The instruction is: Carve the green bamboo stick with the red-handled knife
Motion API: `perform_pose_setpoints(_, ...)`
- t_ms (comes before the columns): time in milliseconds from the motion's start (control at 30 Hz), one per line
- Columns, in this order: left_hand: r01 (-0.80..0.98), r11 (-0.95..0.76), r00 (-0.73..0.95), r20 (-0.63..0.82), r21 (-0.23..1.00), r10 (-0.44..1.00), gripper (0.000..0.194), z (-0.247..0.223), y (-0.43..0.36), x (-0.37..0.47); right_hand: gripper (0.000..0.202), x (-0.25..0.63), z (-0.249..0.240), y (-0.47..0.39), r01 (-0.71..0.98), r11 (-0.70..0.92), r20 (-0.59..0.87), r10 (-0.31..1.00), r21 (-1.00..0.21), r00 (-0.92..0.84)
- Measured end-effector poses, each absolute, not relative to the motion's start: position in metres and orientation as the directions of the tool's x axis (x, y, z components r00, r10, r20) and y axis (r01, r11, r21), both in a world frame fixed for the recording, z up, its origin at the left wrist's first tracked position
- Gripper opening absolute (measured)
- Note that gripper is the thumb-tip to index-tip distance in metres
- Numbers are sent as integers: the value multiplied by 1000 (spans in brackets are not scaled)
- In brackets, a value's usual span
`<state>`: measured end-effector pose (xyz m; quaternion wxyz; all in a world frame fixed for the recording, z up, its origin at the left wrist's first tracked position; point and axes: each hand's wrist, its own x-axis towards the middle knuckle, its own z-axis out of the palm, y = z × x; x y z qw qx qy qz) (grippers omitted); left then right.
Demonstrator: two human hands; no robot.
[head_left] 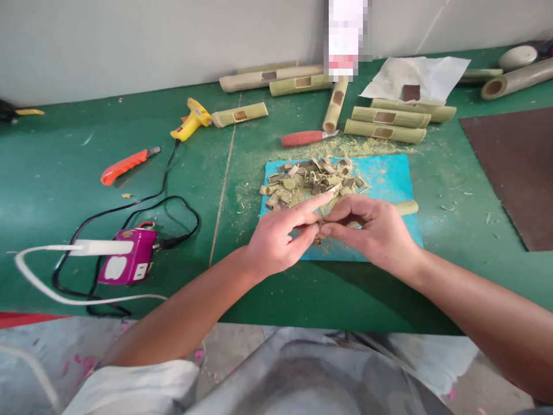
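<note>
Above the near part of a blue mat [389,173], my left hand [280,236] and my right hand [378,230] meet fingertip to fingertip. Both are closed in a pinch on a small brown piece [320,226], mostly hidden by the fingers; its kind is unclear. My left index finger points forward, over a heap of bamboo chips and shavings [317,176]. A pale bamboo tube [407,207] lies on the mat behind my right hand, which covers most of it.
Notched bamboo tubes [384,132] lie along the back, near a red-handled knife [302,138]. At left are an orange utility knife [125,166], a yellow glue gun [192,121] and a purple power adapter [127,256] with cords. A brown sheet [514,173] lies at right.
</note>
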<state>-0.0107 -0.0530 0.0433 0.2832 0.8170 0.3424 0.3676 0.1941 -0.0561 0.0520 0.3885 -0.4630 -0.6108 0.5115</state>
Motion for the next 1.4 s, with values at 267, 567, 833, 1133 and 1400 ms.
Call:
perform_pose_setpoints(267,111,-262,360,207,959,910,35,40,-56,-1,15,193,44,-56,331,422,356,902,-844,-243)
perform_pose_setpoints(567,-133,-88,215,116,987,970,16,34,-51,10,14,186,43,-60,217,343,322,938,-914,-125)
perform_pose_setpoints(833,333,-628,313,545,704,778,5,29,-32,-12,18,218,40,-41,523,462,308,882,-716,-357)
perform_pose_setpoints(1133,357,-768,618,483,532,621,1,28,-25,-18,14,233,27,-31,577,551,191,802,-603,-567)
perform_pose_setpoints(1400,314,-784,734,387,536,558,16,32,-24,-25,16,231,27,-31,596,530,179,818,-604,-546)
